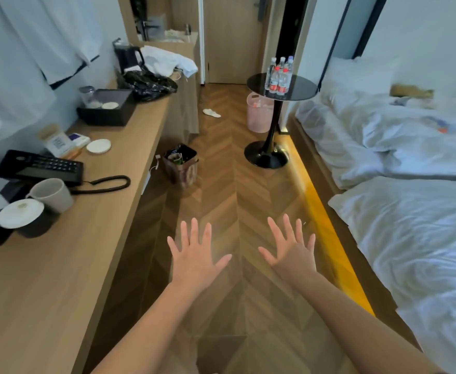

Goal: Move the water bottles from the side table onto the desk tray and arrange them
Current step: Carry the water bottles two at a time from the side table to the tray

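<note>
Several clear water bottles (278,76) with red labels stand upright in a cluster on a round black side table (299,89) far ahead, beside the bed. A black tray (105,116) holding a glass and white lids sits on the long wooden desk (59,265) at the left. My left hand (196,256) and my right hand (291,251) are stretched out over the floor in the foreground, fingers spread, holding nothing, far from the bottles and the tray.
On the desk lie a black telephone (39,167), a white mug (53,194), a black kettle (127,56), a black bag (148,85) and white cloth. A bin (181,166) and a pink basket (259,113) stand on the wooden floor. A bed (399,163) fills the right.
</note>
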Motion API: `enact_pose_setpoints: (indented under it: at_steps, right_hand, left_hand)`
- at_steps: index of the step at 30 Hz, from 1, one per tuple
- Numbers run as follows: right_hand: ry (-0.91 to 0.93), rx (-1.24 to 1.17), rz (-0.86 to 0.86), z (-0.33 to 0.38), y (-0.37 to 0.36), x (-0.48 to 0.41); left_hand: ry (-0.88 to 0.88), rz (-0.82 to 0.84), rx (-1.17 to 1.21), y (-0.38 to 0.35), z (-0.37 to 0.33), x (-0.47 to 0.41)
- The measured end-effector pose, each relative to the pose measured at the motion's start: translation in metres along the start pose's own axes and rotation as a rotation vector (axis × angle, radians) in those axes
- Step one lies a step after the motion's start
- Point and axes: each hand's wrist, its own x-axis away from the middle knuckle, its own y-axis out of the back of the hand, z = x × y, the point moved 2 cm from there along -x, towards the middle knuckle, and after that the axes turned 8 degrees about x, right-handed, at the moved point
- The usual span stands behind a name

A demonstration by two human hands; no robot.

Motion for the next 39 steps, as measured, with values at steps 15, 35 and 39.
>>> enact_pose_setpoints:
  at_steps: [15, 35, 39]
  right_hand:
    - [0.048, -0.008, -0.007, -0.052, -0.009, -0.181]
    - [0.075, -0.014, 0.055, -0.191, 0.011, -0.463]
    - [0.059, -0.022, 0.057, -0.199, 0.015, -0.53]
  left_hand:
    - [0.008, 0.012, 0.059, 0.002, -0.062, -0.186]
    - [0.118, 0.019, 0.155, 0.001, -0.182, -0.45]
    - [0.105, 0.022, 0.171, 0.003, -0.191, -0.521]
